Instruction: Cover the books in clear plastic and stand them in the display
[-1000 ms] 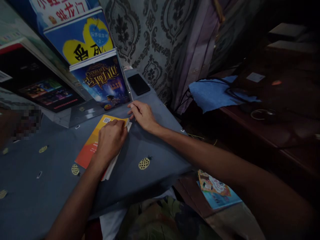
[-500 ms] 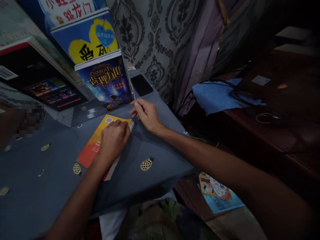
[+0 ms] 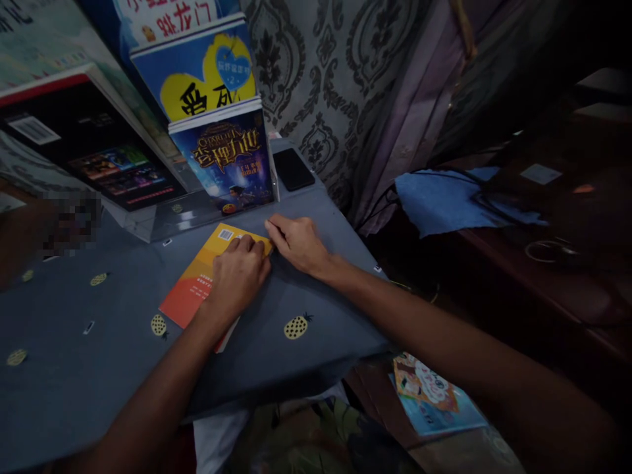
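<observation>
An orange-and-yellow paperback (image 3: 197, 283) lies flat, back cover up with its barcode showing, on a grey-blue tablecloth (image 3: 99, 382) printed with small pineapples. The left hand (image 3: 241, 276) lies palm-down on the book's right half, fingers curled over its far right edge, so its weight pins the cover shut; it presses rather than clamps, and nothing is pinched between the fingers. The right hand (image 3: 299, 242) rests on the cloth just beside the book's upper right corner, its fingertips touching that corner, fingers drawn together; whether they nip the cover or a page there I cannot tell.

Just beyond the book, a dark blue illustrated book (image 3: 232, 161) stands propped upright on a clear display stand (image 3: 168, 220), with a blue-and-yellow book (image 3: 197, 72) above it, their covers turned to face the viewer. A black phone (image 3: 293, 168) lies flat behind them near a patterned curtain (image 3: 336, 85). Below the table edge, a colourful children's book (image 3: 434, 395) lies on the floor.
</observation>
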Motion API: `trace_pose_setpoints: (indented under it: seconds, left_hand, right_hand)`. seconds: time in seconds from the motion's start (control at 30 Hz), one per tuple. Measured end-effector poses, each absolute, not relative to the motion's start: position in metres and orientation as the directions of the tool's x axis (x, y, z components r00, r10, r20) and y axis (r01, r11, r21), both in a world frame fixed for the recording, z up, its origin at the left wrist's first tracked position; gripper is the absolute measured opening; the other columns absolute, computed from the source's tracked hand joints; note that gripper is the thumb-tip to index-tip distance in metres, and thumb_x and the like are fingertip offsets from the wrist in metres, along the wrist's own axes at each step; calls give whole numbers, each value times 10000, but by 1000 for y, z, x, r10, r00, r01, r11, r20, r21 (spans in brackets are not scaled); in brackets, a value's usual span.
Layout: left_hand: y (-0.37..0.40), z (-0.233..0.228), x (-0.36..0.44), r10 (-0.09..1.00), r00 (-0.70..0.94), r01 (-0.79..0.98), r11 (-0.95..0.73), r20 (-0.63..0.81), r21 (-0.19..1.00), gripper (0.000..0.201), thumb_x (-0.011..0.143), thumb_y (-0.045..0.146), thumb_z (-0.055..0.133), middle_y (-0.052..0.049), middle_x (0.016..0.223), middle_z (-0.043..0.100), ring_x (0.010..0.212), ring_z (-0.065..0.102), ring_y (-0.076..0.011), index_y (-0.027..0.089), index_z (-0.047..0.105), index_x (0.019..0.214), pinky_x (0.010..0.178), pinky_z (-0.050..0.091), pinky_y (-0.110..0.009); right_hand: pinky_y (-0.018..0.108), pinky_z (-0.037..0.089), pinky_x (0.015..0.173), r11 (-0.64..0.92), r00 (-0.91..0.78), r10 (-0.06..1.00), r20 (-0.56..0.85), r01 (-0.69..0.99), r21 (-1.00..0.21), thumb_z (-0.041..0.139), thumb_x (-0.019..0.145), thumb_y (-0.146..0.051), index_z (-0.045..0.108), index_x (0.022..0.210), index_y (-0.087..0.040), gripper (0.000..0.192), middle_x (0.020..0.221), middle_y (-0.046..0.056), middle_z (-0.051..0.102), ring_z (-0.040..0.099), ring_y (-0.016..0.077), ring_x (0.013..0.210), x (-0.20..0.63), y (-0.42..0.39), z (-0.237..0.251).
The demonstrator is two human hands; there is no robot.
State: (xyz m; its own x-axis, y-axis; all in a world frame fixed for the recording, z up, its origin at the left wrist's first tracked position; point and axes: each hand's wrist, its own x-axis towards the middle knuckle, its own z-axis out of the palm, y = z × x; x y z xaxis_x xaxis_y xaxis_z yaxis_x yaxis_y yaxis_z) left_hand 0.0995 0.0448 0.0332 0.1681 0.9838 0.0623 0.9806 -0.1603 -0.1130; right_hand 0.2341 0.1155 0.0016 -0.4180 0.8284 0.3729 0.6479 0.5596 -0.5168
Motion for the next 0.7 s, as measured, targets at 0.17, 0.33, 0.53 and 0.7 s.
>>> trace_pose_setpoints:
  seconds: [0.17,0.33,0.53,0.7]
  left_hand:
    - [43,33,93,982,182,982,-179,59,-55,245,996,312,513,-115,1121,675,1084,618,-268,174,696,1084,791,521,-339]
    - [41,26,80,962,250,968,-250,108,-17,253,1013,279,493,-115,1147,672,1094,612,-248,144,667,1138,911,523,-358]
    - [47,22,64,968,213,977,-213,135,-13,315,1048,273,398,-110,1191,679,1144,595,-248,147,664,1160,980,498,-370]
    - [52,29,56,981,170,985,-167,90,-35,320,1031,204,393,-113,1217,673,1143,594,-253,152,663,1194,965,500,-371]
  right_hand:
    - [311,324,604,510,-444,860,253,778,-367,429,1034,-344,708,968,-212,316,774,81,743,649,221,668,227,100,14]
    - [315,360,609,527,-485,850,208,793,-304,428,1045,-357,683,1040,-196,302,886,121,777,708,250,748,221,89,18]
    - [299,445,709,581,-555,810,191,712,-393,390,1061,-290,626,1151,-168,281,992,125,770,728,245,876,215,100,8]
    - [307,468,831,642,-583,766,272,665,-382,394,1043,-220,621,1189,-149,279,1055,136,751,700,239,979,203,124,5]
